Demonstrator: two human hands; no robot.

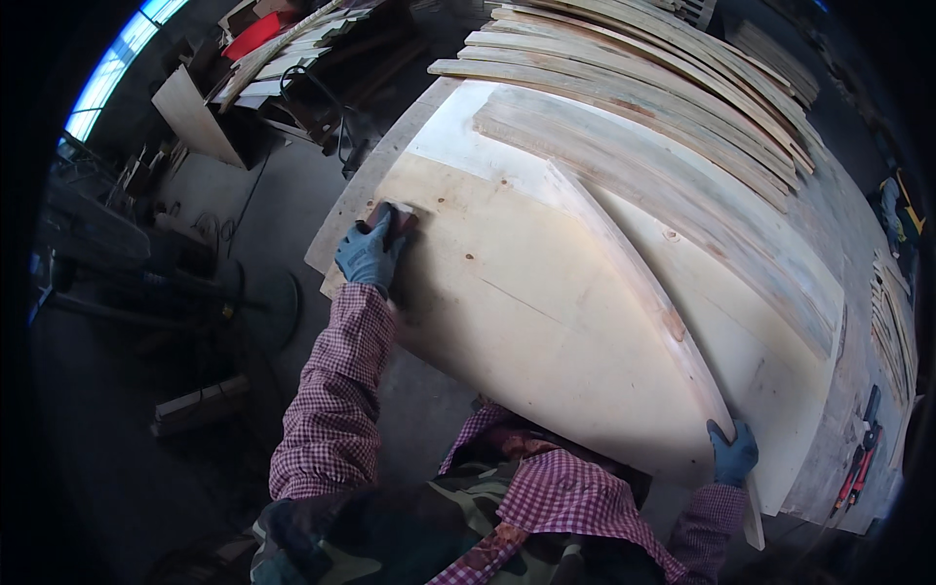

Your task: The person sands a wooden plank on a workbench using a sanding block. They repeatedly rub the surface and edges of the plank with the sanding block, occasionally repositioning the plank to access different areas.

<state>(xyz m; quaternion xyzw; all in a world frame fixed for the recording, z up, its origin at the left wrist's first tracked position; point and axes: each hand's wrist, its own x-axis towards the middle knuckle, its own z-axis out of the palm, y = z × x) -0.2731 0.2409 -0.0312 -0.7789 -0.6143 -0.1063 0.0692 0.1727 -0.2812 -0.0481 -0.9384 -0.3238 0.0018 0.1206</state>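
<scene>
At far left, a round dark base point(278, 304) and a pale timber block point(203, 402) stand on the floor; above them, a red basin point(255, 35) sits among loose boards. Next in order, the left grip point(369, 255), gloved in blue-grey, is closed about a dark block point(398, 224). The block lies directly under the fingers, at the left end of a pale wood sheet point(468, 312); whether its whole face bears on the sheet cannot be told. The sheet spreads across the bench point(336, 234) to the right of this grip. Further right, a long wooden strip point(634, 263) crosses the sheet obliquely, its far end well apart from the left grip. The right grip point(733, 451), gloved alike, is curled round the strip near its near end, the length running away from it to the upper left. A pale wooden end shows below this grip; whether it belongs to the same strip cannot be told. Beyond the strip lie a wide weathered plank point(653, 195) and stacked boards point(634, 83). At far right, a red-handled tool point(858, 468) rests on the bench near thin slats point(889, 317).
</scene>
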